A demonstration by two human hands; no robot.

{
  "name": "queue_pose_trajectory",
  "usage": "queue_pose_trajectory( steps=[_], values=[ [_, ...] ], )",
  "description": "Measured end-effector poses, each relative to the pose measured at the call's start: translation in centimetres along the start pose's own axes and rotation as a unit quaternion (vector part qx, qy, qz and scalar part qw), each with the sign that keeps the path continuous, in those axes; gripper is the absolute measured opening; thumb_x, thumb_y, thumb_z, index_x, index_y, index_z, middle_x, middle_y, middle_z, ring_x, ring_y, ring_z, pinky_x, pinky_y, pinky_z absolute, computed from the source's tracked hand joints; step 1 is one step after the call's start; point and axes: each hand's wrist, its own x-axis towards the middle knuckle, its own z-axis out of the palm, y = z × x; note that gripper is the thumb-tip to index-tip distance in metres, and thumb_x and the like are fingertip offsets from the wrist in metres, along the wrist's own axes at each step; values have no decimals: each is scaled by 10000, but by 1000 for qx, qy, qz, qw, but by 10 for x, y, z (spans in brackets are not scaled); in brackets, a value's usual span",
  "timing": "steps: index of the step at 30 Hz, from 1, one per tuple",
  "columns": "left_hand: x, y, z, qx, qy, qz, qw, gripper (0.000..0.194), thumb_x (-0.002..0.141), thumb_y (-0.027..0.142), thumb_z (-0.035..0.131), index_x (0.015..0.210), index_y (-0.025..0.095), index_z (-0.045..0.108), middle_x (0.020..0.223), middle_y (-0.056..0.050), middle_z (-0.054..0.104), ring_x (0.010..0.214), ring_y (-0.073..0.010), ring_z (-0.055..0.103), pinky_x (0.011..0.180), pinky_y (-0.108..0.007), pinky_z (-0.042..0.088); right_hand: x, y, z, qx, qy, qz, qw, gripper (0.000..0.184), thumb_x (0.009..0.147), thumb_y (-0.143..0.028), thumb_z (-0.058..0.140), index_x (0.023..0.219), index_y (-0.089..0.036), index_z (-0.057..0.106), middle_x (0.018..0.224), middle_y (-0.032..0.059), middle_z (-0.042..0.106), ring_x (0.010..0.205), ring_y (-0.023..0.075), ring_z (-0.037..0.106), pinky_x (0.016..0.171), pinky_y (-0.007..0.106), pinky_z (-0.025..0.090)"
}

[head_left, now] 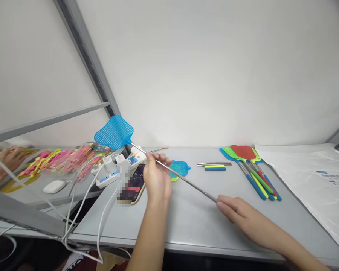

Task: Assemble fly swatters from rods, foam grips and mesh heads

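Observation:
A fly swatter [114, 132] with a blue mesh head and a long extended metal rod slants across the view above the table. My left hand [157, 177] is closed round the rod a little below the blue head. The lower end of the rod goes into my right hand [243, 214], which is closed on it and hides that end. Behind my left hand lie a loose blue swatter head [180, 168] and part of a yellow-green one [174, 179]. Thin metal rods [214, 164] lie farther right, beside a yellow grip [214, 166] and a blue grip [215, 169].
Several swatters [243, 152] with coloured grips lie stacked at the right, beside a white plastic bag [302, 169]. A phone [135, 184], a power strip [109, 178] and white cables are at the left. Beyond the rack post, another person's hand [9, 162] is near colourful packaged items [73, 158].

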Motion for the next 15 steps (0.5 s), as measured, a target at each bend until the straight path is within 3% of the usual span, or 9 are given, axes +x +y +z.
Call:
queue_pose_trajectory(
  steps=[2, 5, 7, 12, 15],
  values=[
    [-9, -21, 17, 22, -12, 1, 1000, 323, 881, 472, 555, 770, 168, 552, 679, 8, 561, 620, -110, 550, 648, -250, 445, 8, 0, -11, 0, 11, -4, 1000, 374, 960, -485, 341, 691, -225, 347, 681, -25, 403, 656, 161, 425, 613, 282, 324],
    [-25, -52, 37, 93, -116, -71, 986, 354, 911, 481, 497, 789, 156, 570, 729, -36, 616, 692, -138, 589, 695, -274, 454, 24, -2, -28, -15, 43, -11, 999, 381, 966, -493, 309, 695, -226, 310, 679, -29, 368, 638, 156, 396, 597, 282, 306],
    [-25, -60, 43, 105, -133, -80, 982, 354, 918, 467, 489, 756, 158, 547, 716, -33, 606, 685, -136, 582, 694, -272, 451, 29, -2, -38, -42, 59, -13, 997, 386, 967, -497, 299, 693, -226, 300, 666, -29, 368, 625, 157, 389, 589, 286, 293],
    [24, -41, 49, 47, -53, -15, 997, 323, 894, 427, 548, 704, 171, 501, 647, 14, 508, 599, -114, 524, 602, -252, 442, 17, 12, -52, -89, 72, 8, 993, 380, 957, -505, 320, 694, -236, 368, 665, -18, 455, 650, 179, 470, 607, 284, 346],
    [47, -33, 56, 56, -62, 30, 996, 324, 863, 436, 595, 700, 167, 517, 671, 15, 496, 614, -112, 524, 597, -247, 445, 4, 24, -58, -88, 87, 28, 992, 370, 953, -499, 339, 711, -241, 448, 687, -12, 527, 695, 182, 531, 639, 267, 405]
  ],
)
